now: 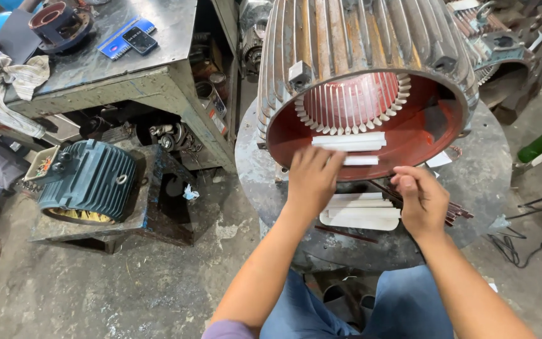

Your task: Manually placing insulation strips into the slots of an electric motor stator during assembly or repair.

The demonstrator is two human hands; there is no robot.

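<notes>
Head view: big finned motor housing (365,56) lies on round worktop (484,182), red bore facing viewer. Left hand (312,179) at bore's lower rim, fingertips pinching white paper strip (360,161); more strips (348,141) rest inside bore just above. Right hand (421,201) loosely curled right of it, pinching nothing I can make out. Strip stack (360,212) on worktop below rim, between hands. Risk, judged: strip creases or tears on slot edge if pushed skewed. Blue flat card (125,36), dark block on it, on grey bench left of housing.

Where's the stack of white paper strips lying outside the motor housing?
In the head view, the white strips lie on the round table, below the motor housing, between both hands.
</notes>
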